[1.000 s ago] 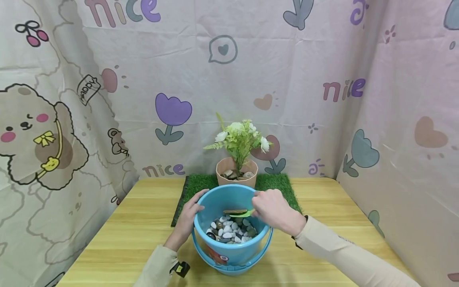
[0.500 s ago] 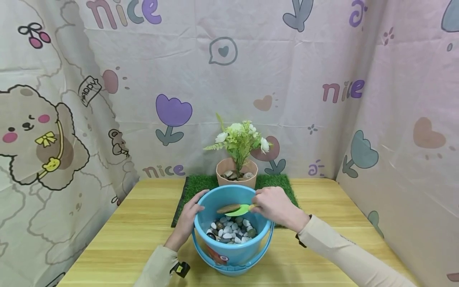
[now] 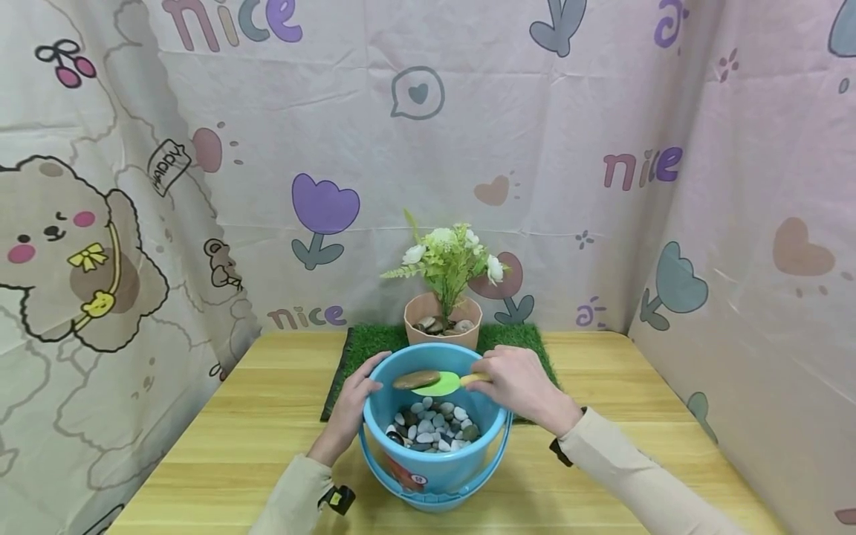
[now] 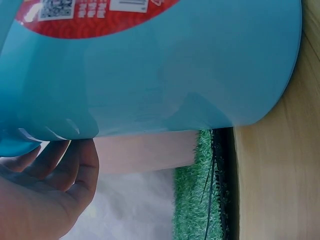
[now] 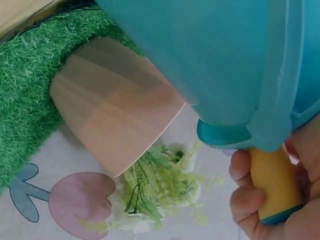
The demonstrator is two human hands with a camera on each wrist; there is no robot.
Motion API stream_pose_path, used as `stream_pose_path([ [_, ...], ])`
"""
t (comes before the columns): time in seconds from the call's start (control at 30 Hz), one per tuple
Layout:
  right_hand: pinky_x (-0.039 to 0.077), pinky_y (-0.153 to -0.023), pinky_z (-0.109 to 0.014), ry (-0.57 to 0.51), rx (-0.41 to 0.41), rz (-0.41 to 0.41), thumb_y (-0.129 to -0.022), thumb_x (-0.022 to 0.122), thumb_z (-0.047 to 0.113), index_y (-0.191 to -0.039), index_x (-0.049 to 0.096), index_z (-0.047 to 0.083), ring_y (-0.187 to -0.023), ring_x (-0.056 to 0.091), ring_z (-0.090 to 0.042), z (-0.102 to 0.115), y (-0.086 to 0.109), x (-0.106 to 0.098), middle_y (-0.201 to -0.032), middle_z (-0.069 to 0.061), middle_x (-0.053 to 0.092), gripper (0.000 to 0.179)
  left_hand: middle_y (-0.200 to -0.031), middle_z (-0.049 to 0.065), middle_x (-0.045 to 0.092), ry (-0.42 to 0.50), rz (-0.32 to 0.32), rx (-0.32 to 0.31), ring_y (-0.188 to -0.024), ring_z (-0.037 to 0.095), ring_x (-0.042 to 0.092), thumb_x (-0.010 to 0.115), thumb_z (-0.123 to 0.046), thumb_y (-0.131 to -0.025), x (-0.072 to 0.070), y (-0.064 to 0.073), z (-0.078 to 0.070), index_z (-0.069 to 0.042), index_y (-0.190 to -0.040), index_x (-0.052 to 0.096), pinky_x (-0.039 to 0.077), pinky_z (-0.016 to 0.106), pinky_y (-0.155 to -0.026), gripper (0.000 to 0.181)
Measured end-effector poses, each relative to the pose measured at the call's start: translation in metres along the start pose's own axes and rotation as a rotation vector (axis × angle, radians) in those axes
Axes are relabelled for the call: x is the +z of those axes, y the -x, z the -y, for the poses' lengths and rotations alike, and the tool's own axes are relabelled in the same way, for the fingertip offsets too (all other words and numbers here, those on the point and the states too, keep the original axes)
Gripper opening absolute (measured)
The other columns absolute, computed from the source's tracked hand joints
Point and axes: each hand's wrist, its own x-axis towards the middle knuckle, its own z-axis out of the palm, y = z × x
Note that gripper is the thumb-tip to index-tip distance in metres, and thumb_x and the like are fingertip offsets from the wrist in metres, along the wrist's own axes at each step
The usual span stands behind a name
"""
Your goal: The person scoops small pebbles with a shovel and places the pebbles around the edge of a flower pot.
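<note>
A light blue bucket (image 3: 444, 472) stands upright on the wooden table, its handle hanging down at the front. White, grey and dark pebbles (image 3: 428, 427) lie at its bottom. My left hand (image 3: 342, 412) grips the bucket's left rim; its curled fingers (image 4: 82, 167) show against the wall in the left wrist view. Above the pebbles, my right hand (image 3: 520, 385) holds a small garden trowel with a green blade (image 3: 443, 384) and a yellow handle (image 5: 274, 182). On that blade rests a large brown stone (image 3: 416, 380), jutting past its tip, within the bucket's mouth.
Right behind the bucket, a pinkish flowerpot (image 3: 441, 340) with white artificial flowers (image 3: 444, 256) and stones around the stem stands on a green turf mat (image 3: 377, 340). Printed cloth (image 3: 428, 148) hangs behind the table (image 3: 247, 438) and along both sides.
The trowel has risen from low in the bucket toward the rim and leftward, with the brown stone on its blade. My left hand has stayed on the rim.
</note>
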Motion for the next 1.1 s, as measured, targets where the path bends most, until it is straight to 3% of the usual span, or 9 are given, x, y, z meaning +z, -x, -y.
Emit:
stream_pose_path([
  [0.17, 0.035, -0.048, -0.018, 0.011, 0.09, 0.016, -0.079, 0.077, 0.042, -0.086, 0.079, 0.027, -0.062, 0.055, -0.007, 0.0041, -0.0008, 0.0, -0.071, 0.012, 0.066, 0.017, -0.147, 0.017, 0.047, -0.019, -0.003, 0.009, -0.13, 0.04, 0.05, 0.038, -0.011, -0.095, -0.0002, -0.0003, 0.0001, -0.012, -0.147, 0.043, 0.049, 0.053, -0.095, 0.053],
  [0.7, 0.039, -0.049, -0.02, 0.039, 0.163, -0.005, -0.076, 0.078, 0.045, -0.085, 0.08, 0.027, -0.064, 0.056, -0.009, 0.0086, 0.0018, 0.0018, -0.071, 0.012, 0.067, 0.02, -0.147, 0.016, 0.047, -0.014, 0.002, 0.007, -0.132, 0.039, 0.048, 0.038, -0.01, -0.094, 0.0003, -0.0002, -0.0002, -0.013, -0.147, 0.043, 0.048, 0.054, -0.097, 0.053],
  [1.1, 0.04, -0.05, -0.02, 0.003, 0.243, -0.01, -0.075, 0.078, 0.047, -0.085, 0.081, 0.03, -0.065, 0.054, -0.006, 0.0093, 0.002, 0.0032, -0.074, 0.015, 0.071, 0.02, -0.146, 0.015, 0.049, -0.023, -0.005, 0.007, -0.129, 0.038, 0.05, 0.038, -0.011, -0.095, 0.0004, -0.0012, -0.0005, -0.012, -0.147, 0.043, 0.048, 0.053, -0.096, 0.053],
])
